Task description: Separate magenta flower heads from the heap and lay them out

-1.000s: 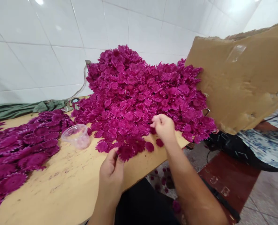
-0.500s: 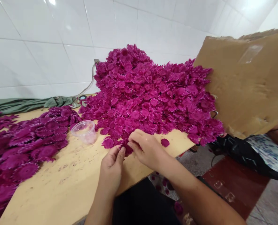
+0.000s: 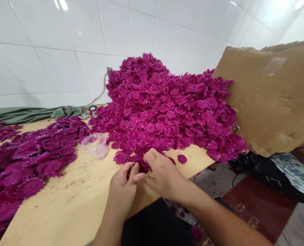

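At the front of the table, both hands are close together around a dark magenta artificial flower (image 3: 143,166), mostly covered by the fingers. My left hand (image 3: 123,181) pinches its edge between thumb and forefinger. From the other side, my right hand (image 3: 162,172) curls its fingers over the flower, thumb stretched toward the left thumb. Just beyond them rises a big heap of magenta artificial flowers (image 3: 164,112). A single small magenta piece (image 3: 182,159) lies to the right of my right hand. Left of the hands stands a clear plastic cup (image 3: 97,147).
Stacked magenta flowers (image 3: 36,157) spread along the left side of the wooden table (image 3: 64,208). A green cloth (image 3: 39,114) lies against the tiled wall (image 3: 52,71). To the right stands a cardboard sheet (image 3: 272,95), with part of a person (image 3: 292,167) beneath it.
My right hand has shifted slightly down, and its thumb now reaches toward the left thumb. A small magenta piece behind it has come into view. The whole view has tilted slightly.
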A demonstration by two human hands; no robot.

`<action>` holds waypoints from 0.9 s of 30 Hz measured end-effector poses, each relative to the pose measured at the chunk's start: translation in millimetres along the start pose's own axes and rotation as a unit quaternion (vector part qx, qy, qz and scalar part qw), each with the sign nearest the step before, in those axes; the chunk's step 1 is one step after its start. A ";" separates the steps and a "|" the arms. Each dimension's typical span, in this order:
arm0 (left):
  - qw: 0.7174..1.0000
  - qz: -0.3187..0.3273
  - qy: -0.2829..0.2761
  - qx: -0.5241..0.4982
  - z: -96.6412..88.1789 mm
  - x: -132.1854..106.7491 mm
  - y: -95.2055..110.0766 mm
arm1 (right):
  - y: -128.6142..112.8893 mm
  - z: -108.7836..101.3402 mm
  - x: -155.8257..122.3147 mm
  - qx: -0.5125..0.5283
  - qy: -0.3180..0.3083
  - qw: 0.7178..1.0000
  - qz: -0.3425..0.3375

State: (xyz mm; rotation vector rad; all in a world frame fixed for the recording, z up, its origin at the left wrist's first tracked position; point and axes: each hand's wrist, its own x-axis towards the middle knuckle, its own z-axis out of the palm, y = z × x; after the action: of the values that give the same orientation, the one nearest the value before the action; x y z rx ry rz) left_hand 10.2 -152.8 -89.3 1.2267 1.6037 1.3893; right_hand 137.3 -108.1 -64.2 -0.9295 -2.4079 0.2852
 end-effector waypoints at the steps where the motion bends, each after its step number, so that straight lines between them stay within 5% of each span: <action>1: 1.000 0.003 -0.006 0.006 -0.5 -0.1 -0.8 | 0.0 0.5 -0.3 -0.004 -0.012 1.000 -0.006; 5: 0.999 0.027 -0.037 0.014 -2.3 -0.5 -2.8 | 0.1 -0.9 0.0 -0.012 -0.039 0.998 -0.052; 10: 0.997 0.055 -0.026 0.046 -8.9 -5.2 -3.4 | 27.8 -18.7 18.0 -0.129 0.064 0.985 -0.092; 14: 0.998 0.046 -0.040 -0.016 -13.2 -8.1 -3.6 | 78.1 -50.4 59.4 -0.137 0.194 0.969 0.070; 17: 0.998 0.020 -0.030 -0.061 -12.8 -5.9 -2.0 | 91.1 -61.8 84.4 -0.093 0.199 0.966 0.136; 21: 0.997 0.007 0.007 -0.077 -9.5 -0.8 -0.7 | 52.2 -47.9 78.1 -0.046 0.178 0.982 0.046; 27: 0.997 0.015 0.047 -0.065 -3.6 3.9 -3.1 | -4.4 -19.0 32.4 0.044 -0.002 0.993 -0.110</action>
State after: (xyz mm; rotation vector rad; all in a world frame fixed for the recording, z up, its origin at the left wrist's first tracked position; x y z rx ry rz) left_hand 5.0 -150.4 -91.2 1.1295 1.5369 1.5648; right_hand 125.4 -89.4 -33.5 -0.6184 -2.4531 0.3073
